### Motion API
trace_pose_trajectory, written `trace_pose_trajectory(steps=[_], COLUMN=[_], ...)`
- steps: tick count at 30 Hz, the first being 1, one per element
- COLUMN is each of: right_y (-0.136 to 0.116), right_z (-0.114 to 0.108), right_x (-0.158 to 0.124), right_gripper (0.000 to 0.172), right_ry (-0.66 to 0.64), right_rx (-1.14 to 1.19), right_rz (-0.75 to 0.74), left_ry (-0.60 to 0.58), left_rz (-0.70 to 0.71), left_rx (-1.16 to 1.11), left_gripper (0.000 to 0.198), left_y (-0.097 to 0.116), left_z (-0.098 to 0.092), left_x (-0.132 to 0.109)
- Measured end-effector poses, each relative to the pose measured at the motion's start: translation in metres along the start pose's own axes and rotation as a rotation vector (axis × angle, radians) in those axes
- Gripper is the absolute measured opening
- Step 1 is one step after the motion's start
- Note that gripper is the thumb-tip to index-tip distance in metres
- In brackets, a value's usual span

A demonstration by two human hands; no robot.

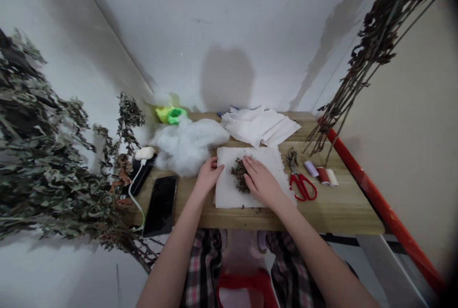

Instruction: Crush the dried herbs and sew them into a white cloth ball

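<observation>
Head camera: herbs (238,174) lie on cloth (224,194), right hand (261,181) flat and unclenched against their right side, left hand (208,174), thumb parted, at the cloth's left edge.

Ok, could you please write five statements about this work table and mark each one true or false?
1. The right hand is at the crumbled dried leaves. True.
2. Three thread spools lie to the right of the red-handled scissors. True.
3. The left hand holds the scissors. False: it is at the left edge of the white sheet.
4. The black phone lies on the white sheet. False: it lies on the wooden table, left of the sheet.
5. White fluffy stuffing lies on the table. True.
</observation>
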State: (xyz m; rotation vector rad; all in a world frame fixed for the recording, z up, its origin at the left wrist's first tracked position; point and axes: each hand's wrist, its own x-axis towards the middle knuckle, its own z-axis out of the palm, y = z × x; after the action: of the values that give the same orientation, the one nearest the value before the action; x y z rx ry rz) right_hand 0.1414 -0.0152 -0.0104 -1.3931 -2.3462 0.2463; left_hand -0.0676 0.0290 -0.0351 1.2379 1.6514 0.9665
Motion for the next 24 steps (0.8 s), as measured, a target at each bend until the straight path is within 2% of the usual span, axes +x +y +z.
trace_pose_trajectory(steps=[4, 7, 14, 19, 24], right_y=[0.019, 0.037, 0.074, 0.082, 0.081], right_z=[-0.008, -0.011, -0.020, -0.021, -0.019], right_x=[-0.003, -0.006, -0.017, -0.018, -0.015], right_gripper=[0.050, 0.050, 0.045, 0.043, 0.032], right_ry=[0.093, 0.145, 0.283, 0.173, 0.130], right_rx=[0.119, 0.167, 0.057, -0.093, -0.136], right_rz=[0.054, 0.161, 0.382, 0.543, 0.579], left_ry=[-0.004, -0.030, -0.120, -0.136, -0.125], left_rz=[0.023, 0.010, 0.037, 0.013, -0.169], left_rx=[0.100, 0.128, 0.169, 0.063, -0.079], left_gripper=[0.051, 0.045, 0.026, 0.027, 0.035], left_y=[0.001, 0.003, 0.006, 0.009, 0.024], left_z=[-0.004, -0.007, -0.010, -0.007, -0.001], left_x=[-0.003, -0.005, -0.008, -0.009, -0.015])
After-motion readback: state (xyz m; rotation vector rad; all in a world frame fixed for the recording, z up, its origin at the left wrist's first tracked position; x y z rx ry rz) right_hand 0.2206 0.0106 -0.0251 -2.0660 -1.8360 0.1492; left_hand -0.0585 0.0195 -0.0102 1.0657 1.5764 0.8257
